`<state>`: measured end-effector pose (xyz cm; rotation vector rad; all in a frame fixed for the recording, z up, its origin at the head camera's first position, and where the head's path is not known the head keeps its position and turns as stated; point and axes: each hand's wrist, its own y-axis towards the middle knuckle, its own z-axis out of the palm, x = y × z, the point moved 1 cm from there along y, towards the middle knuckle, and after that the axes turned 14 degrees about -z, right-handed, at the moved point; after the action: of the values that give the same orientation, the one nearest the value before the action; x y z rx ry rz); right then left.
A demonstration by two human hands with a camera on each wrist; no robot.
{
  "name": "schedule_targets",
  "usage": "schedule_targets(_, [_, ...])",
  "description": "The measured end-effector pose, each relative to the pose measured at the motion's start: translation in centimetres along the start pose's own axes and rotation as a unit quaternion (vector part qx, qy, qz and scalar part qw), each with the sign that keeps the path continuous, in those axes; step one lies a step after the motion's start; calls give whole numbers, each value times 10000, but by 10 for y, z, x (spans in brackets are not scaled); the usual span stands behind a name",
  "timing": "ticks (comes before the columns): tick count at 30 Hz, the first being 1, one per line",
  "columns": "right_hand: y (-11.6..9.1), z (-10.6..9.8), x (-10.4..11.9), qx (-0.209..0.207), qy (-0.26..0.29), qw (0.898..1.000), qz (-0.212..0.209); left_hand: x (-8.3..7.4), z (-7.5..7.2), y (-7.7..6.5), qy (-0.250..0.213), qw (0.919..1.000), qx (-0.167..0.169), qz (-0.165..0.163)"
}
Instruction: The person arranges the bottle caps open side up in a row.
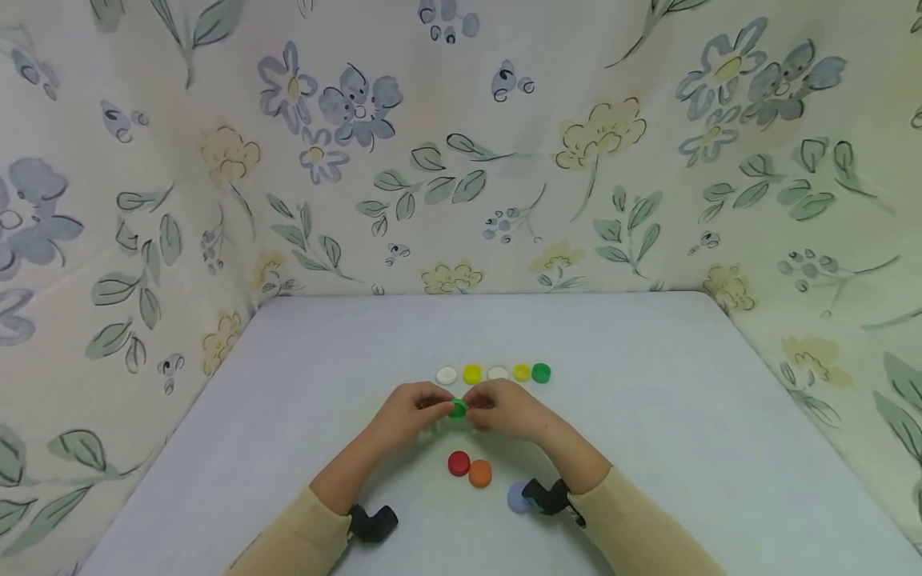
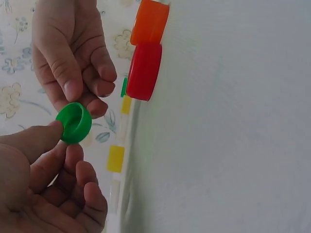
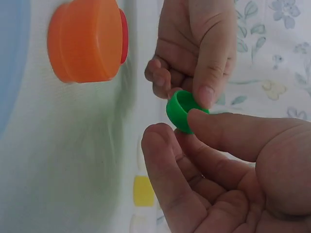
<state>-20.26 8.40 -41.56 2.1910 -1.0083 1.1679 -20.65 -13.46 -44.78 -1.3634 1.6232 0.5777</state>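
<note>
Surrounding the red cap (image 1: 458, 463) at the back and both sides, a floral cloth (image 1: 461, 224) of blue and yellow blooms and green leaves walled in the space. Under the red cap spread a plain white bench (image 1: 288, 416), its far edge bordered by the cloth. Cream sleeves (image 1: 295, 528) showed to the left and right of the red cap, black wrist cameras (image 1: 373, 524) at the cuffs. Beyond it, the left hand (image 1: 406, 416) and right hand (image 1: 511, 410) both pinched the raised green cap (image 1: 457, 409), off the bench, its hollow showing. Right of the red cap and nearer lay a blue disc (image 1: 517, 498); an orange cap (image 1: 480, 474) sat just beside it. Farther beyond the red cap ran two white caps (image 1: 446, 375), two yellow caps (image 1: 471, 374) and another green cap (image 1: 541, 373).
</note>
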Motion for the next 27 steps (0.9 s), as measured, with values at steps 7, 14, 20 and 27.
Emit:
schedule_targets(7, [1, -5, -3, 143, -414, 9990, 89, 11, -7, 9, -743, 9877, -167, -1369])
schedule_targets(14, [-3, -19, 0, 3, -646, 9977, 193, 17, -29, 19, -1192, 9602, -1350, -2135])
schedule_targets(20, [-7, -24, 2, 306, -602, 9977, 52, 27, -33, 25, -1221, 9508, -1669, -2305])
schedule_targets(27, [-7, -27, 3, 426, -676, 9968, 47, 28, -31, 31, -1406, 9512, -1594, -2237])
